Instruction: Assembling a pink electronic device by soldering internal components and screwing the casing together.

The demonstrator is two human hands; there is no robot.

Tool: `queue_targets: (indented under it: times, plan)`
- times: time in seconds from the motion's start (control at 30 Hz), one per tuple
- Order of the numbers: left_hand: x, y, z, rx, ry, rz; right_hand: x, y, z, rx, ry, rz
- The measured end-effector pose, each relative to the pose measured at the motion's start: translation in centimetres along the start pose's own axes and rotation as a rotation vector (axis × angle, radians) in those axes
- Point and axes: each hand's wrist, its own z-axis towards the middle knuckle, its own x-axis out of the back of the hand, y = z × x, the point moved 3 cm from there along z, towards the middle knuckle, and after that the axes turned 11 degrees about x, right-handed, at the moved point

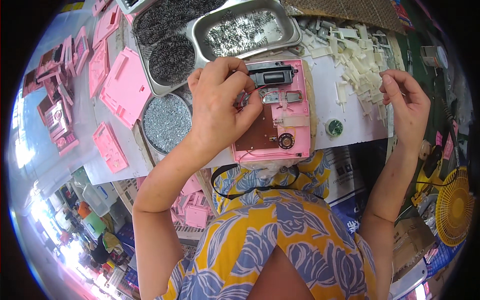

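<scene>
A pink plastic case (302, 107) lies in front of me with its inside facing up. It holds a brown circuit board (260, 131), a black compartment part (272, 76), a metal-fronted piece (285, 97), thin red wires and a small round speaker (286, 141). My left hand (220, 102) reaches over the case's left side, its fingers closed close to the red wires; what is between the fingertips is hidden. Off to the right, my right hand (409, 102) is raised beside a heap of whitish plastic parts (357, 62). Its fingers are curled together around something too small to make out.
A metal tray (296, 37) of springs and small metal pieces stands at the back. Left of my arm sits a round tin of screws (167, 122). Pink shells (125, 90) cover the table's left. A small green-filled dish (334, 127) is right of the case.
</scene>
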Motion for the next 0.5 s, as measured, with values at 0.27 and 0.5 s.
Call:
queue_targets:
  times: [0.27,0.5]
  plan:
    - [0.1,-0.1,-0.5,0.013,-0.013,-0.036,-0.3,0.7,-0.3,-0.003,0.015,-0.007]
    - [0.2,0.0,-0.7,0.029,-0.027,-0.089,1.3,-0.1,-3.9,-0.126,-0.009,-0.087]
